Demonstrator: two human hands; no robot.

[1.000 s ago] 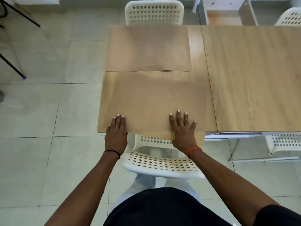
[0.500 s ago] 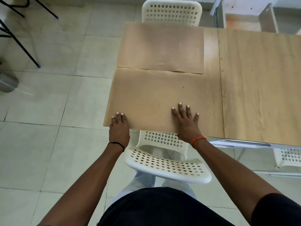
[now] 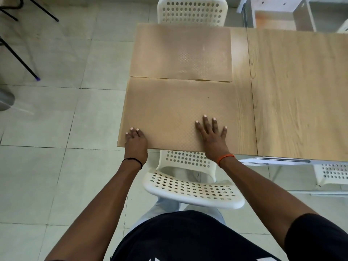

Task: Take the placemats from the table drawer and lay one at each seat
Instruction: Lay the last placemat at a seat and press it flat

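Note:
Two tan textured placemats lie on the wooden table (image 3: 243, 102). The far placemat (image 3: 180, 51) sits in front of the far white chair (image 3: 192, 11). The near placemat (image 3: 177, 108) lies at the table's near edge, above the near white chair (image 3: 190, 183). My left hand (image 3: 135, 142) rests on the near placemat's front left corner, fingers together. My right hand (image 3: 212, 136) lies flat on its front right part, fingers spread. Neither hand grips anything. The drawer (image 3: 273, 160) shows as a thin white edge under the table on the right.
A second wooden tabletop (image 3: 301, 91) joins on the right, with another white chair (image 3: 333, 174) tucked under it. Black tripod legs (image 3: 18, 57) stand on the tiled floor at the left. A white frame (image 3: 278, 8) stands beyond the table.
The near placemat has slid away from me and squared up with the table's near edge; it overhung the edge before. Both hands moved forward with it.

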